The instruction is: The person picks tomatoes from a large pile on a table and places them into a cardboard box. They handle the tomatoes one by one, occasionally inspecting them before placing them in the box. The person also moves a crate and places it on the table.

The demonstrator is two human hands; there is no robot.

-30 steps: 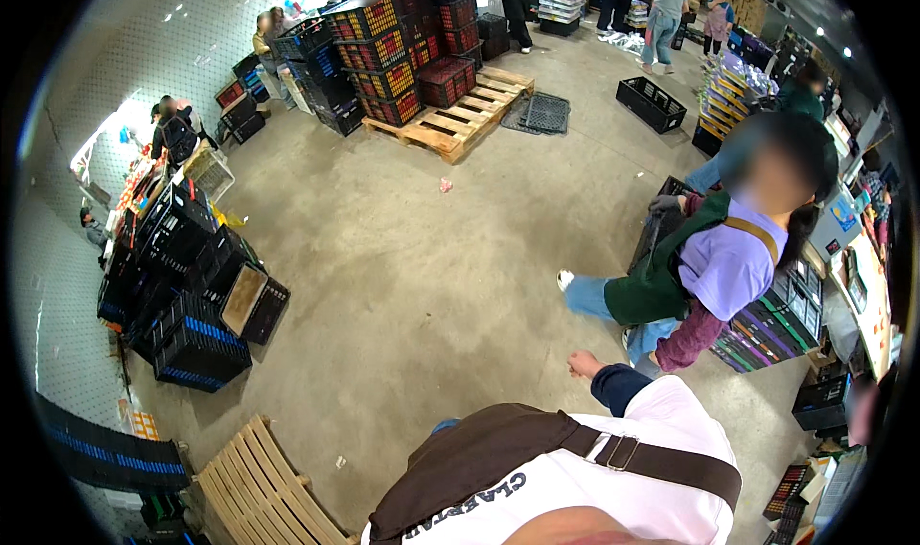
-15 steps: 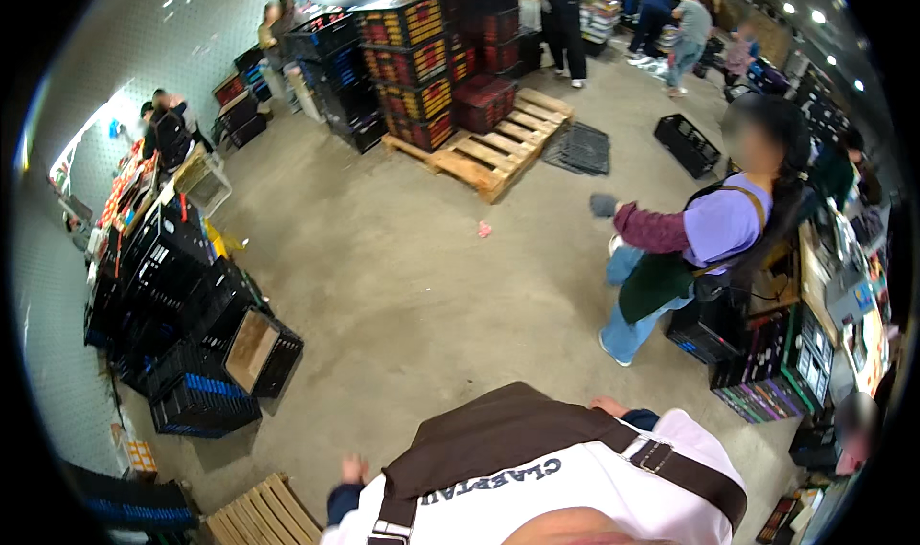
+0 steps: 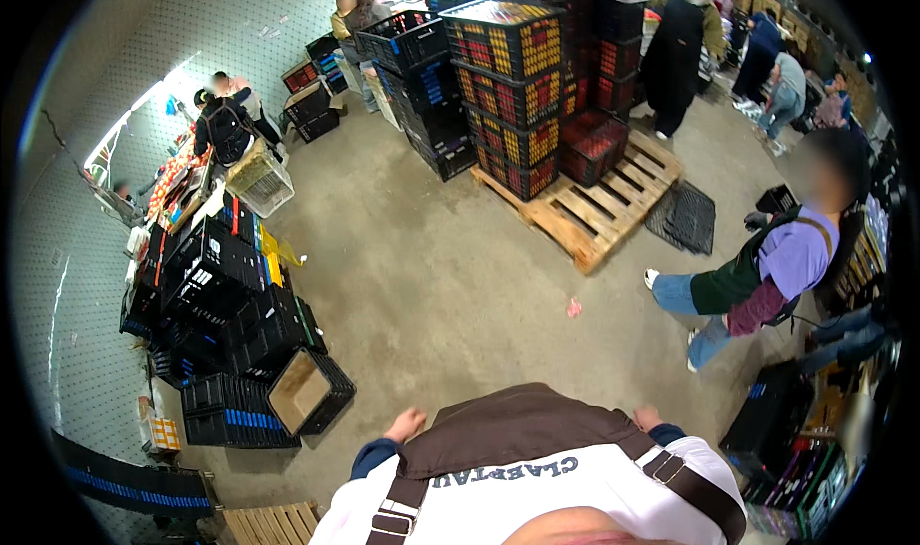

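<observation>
My left hand (image 3: pixel 408 424) hangs at my side, just left of the dark brown apron (image 3: pixel 522 428) I wear. Its fingers look loosely curled, with nothing seen in them. On the other side of the apron shows my right hand (image 3: pixel 648 417), small and partly hidden, so its fingers cannot be made out. Neither hand touches any crate. Closest to the left one is a tilted black crate (image 3: pixel 331 413) with a tan bottom, leaning by a stack of black crates (image 3: pixel 235 413) with blue marks.
A wooden pallet (image 3: pixel 613 205) ahead bears stacked crates (image 3: pixel 508 90) with yellow and red contents. Flat black crate pieces (image 3: pixel 682 217) lie beside it. A person in a purple top (image 3: pixel 800 257) stands at right. A pink scrap (image 3: pixel 574 307) lies on the floor; another pallet (image 3: pixel 271 524) is lower left.
My view has turned left and come closer to the loaded pallet, which sits further right and larger. My left hand has swung forward. The person in purple has turned and lowered an arm.
</observation>
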